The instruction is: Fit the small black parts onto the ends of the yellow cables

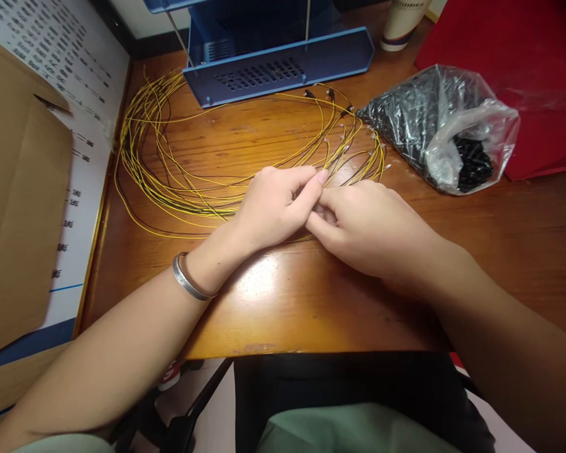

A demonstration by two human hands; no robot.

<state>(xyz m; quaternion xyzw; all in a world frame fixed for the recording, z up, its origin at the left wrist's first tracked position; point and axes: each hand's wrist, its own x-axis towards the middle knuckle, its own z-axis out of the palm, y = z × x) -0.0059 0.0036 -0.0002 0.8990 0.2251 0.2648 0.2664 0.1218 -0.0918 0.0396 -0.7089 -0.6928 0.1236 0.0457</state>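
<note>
A loose coil of thin yellow and black wires (144, 173) lies across the wooden table, with metal terminals and a few black connectors (331, 94) at its right end. Over the front of the coil, my left hand (283, 201) has thumb and forefinger pinched together near the wire ends. My right hand (372, 226) meets it there, fingers curled in and touching the left fingertips. Whatever sits between the fingers is hidden by the hands. A silver bracelet (188, 280) circles my left wrist.
Behind the coil stands a blue metal rack (283, 69). To the right lies a clear plastic bag (434, 126) of small black parts, beside a red bag or sheet (542, 82) and a paper cup (402, 25). Cardboard (23, 189) and a printed board (87, 94) border the left side.
</note>
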